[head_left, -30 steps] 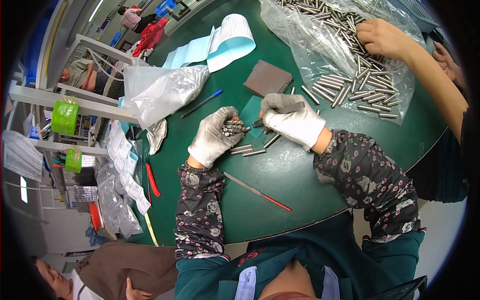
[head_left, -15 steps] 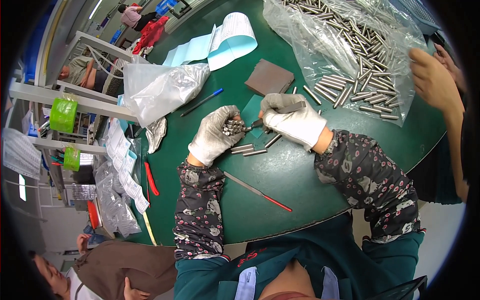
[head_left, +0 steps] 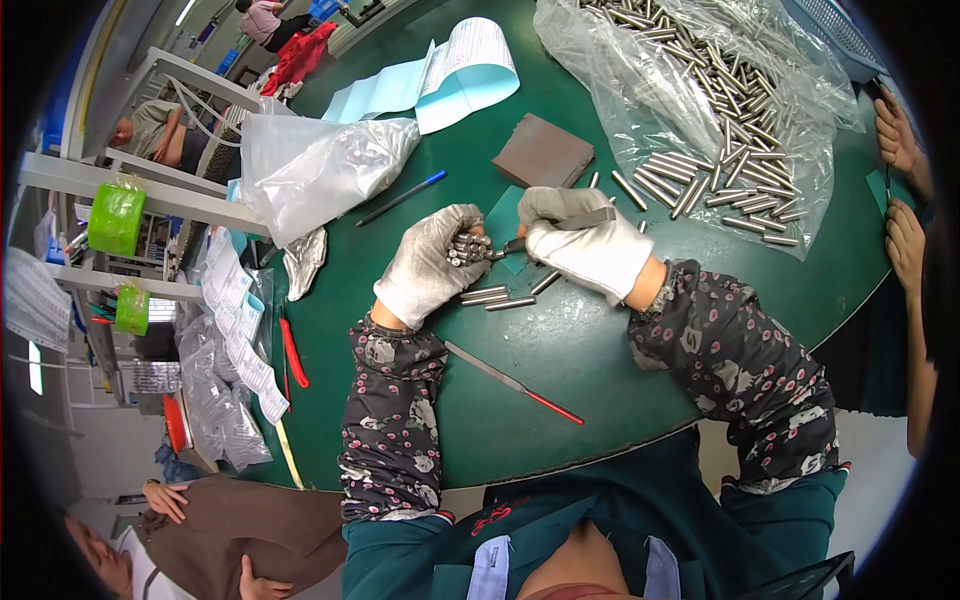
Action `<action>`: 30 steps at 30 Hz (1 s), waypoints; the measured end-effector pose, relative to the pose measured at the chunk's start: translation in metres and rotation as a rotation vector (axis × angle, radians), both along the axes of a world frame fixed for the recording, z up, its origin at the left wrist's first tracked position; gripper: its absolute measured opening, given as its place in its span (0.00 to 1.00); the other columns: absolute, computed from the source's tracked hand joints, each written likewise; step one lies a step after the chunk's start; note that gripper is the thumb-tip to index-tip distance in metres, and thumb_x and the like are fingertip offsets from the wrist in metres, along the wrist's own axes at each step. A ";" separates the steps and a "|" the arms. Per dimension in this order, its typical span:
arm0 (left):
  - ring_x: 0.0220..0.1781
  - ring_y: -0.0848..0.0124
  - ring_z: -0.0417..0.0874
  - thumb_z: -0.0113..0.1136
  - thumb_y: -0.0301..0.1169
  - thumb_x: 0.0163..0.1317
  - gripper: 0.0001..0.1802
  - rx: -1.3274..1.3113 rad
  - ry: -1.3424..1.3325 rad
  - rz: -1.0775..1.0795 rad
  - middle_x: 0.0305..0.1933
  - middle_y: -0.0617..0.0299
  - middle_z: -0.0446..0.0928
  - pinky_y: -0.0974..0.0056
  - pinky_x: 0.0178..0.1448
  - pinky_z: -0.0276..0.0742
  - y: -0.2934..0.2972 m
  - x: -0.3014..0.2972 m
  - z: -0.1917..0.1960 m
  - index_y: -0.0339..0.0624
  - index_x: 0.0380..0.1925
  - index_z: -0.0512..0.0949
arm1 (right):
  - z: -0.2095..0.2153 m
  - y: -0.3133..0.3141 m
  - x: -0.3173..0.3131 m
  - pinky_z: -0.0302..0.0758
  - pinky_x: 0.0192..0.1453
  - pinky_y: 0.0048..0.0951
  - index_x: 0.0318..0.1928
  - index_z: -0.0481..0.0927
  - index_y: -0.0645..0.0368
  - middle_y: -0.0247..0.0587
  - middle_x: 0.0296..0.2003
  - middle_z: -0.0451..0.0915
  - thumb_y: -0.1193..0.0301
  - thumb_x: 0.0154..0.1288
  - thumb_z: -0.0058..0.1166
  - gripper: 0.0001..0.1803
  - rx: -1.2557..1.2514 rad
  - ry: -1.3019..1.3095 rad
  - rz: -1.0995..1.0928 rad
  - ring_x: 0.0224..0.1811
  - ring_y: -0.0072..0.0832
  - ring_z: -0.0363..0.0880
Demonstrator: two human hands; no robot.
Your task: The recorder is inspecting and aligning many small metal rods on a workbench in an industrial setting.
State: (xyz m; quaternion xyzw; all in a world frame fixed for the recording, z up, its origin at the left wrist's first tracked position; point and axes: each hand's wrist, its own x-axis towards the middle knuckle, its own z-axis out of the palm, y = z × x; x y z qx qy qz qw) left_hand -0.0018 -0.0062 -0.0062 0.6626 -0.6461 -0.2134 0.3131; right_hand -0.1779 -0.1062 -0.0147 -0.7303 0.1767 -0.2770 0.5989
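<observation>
My left hand [head_left: 415, 268], in a white work glove, is closed round a bundle of short metal pins [head_left: 468, 249], their ends facing right. My right hand [head_left: 592, 248], also gloved, grips a slim tool with a flat grey shank [head_left: 586, 219]. The tool's dark end points left and meets or nearly meets the pin ends; its exact kind is hidden by the fingers. Several loose pins [head_left: 486, 295] lie on the green table just below the hands. Nearer to me rests a thin file with a red handle [head_left: 513, 383].
A clear plastic bag [head_left: 640, 110] spread at the far right carries a heap of pins [head_left: 735, 110]. Behind my hands are a brown block [head_left: 543, 152] and a green sheet [head_left: 504, 215]. Left stand a pen [head_left: 402, 198], a plastic bag [head_left: 325, 170] and red-handled pliers [head_left: 293, 352]. Co-worker's hands [head_left: 905, 240] are at right.
The co-worker's hand at the right has drawn back from beside the pin heap to the table edge, near a small green piece. My hands keep almost the same pose.
</observation>
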 end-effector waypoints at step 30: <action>0.33 0.78 0.74 0.63 0.19 0.39 0.24 0.131 0.208 0.058 0.32 0.64 0.73 0.73 0.40 0.73 -0.003 0.001 0.003 0.36 0.41 0.69 | -0.007 -0.002 0.000 0.71 0.30 0.20 0.30 0.72 0.64 0.37 0.24 0.75 0.76 0.57 0.41 0.06 -0.011 0.000 -0.023 0.25 0.20 0.75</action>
